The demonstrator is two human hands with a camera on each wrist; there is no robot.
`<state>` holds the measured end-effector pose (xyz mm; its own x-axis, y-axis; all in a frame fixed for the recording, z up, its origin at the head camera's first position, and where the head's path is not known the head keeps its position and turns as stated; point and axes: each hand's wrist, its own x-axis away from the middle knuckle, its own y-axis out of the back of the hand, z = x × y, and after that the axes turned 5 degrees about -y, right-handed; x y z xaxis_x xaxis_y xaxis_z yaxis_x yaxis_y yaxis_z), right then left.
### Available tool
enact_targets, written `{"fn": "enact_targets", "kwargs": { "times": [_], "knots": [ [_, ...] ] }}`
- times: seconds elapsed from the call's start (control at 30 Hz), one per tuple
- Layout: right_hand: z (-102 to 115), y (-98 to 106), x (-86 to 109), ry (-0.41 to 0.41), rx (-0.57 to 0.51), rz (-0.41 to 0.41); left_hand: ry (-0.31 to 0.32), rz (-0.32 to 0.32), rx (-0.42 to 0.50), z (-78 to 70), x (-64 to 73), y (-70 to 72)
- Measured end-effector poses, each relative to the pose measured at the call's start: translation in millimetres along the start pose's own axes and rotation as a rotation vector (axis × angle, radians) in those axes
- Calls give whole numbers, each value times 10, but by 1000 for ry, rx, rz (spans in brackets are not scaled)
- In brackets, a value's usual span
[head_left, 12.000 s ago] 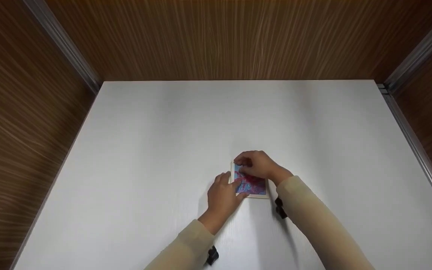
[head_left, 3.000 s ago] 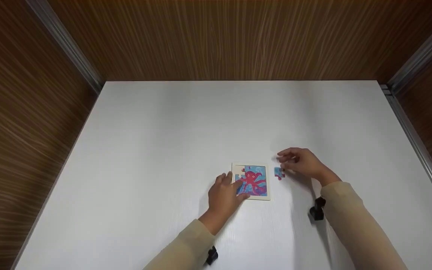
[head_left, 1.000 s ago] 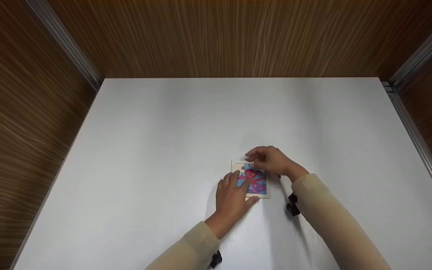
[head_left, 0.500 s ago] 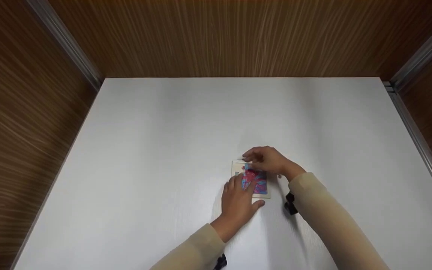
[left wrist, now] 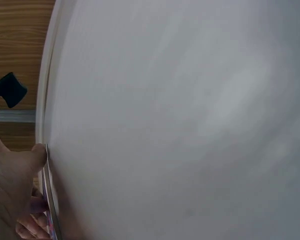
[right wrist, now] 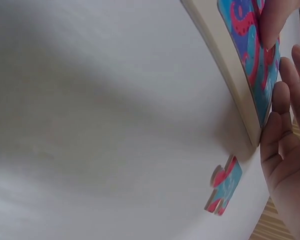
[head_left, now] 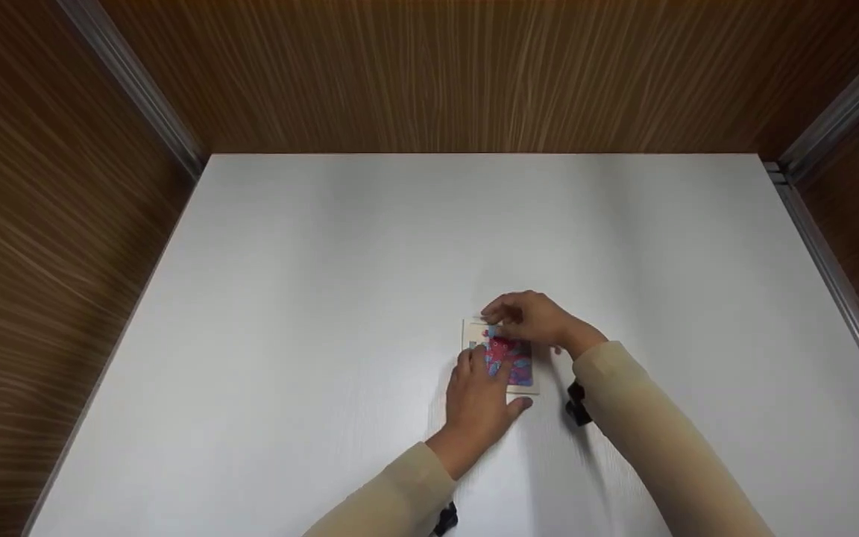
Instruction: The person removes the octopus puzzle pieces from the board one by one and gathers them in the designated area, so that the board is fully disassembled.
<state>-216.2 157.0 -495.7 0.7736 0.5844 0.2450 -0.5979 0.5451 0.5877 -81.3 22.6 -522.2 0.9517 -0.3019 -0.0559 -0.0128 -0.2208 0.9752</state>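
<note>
A small octopus jigsaw (head_left: 520,369) in a pale wooden frame (right wrist: 227,60) lies on the white table. Its upper left corner shows bare backing. My left hand (head_left: 476,399) rests on the picture, fingers extended and thumb spread below the frame. My right hand (head_left: 537,317) bends over the top edge, its thumb on the picture near the upper middle. Whether those fingers pinch a piece is hidden. In the right wrist view, a loose blue-and-red puzzle piece (right wrist: 225,186) lies on the table beside the frame, near my right hand (right wrist: 295,170).
The white table (head_left: 325,298) spreads out around the jigsaw. Wood-grain panels (head_left: 429,74) wall it at the back and both sides, with metal rails in the corners. A black wrist device (head_left: 577,405) hangs under the right sleeve, another (head_left: 444,518) under the left.
Earlier a corner piece came out and was laid right of the frame. My right hand then moved back left onto the jigsaw. Over the last second my left hand slid slightly right.
</note>
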Motion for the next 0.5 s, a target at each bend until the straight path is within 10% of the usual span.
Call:
{"fn": "enact_targets", "kwargs": {
  "times": [0.5],
  "knots": [
    [2, -15, -10, -12, -8, -12, 0, 1, -29, -15, -10, 6]
  ]
}}
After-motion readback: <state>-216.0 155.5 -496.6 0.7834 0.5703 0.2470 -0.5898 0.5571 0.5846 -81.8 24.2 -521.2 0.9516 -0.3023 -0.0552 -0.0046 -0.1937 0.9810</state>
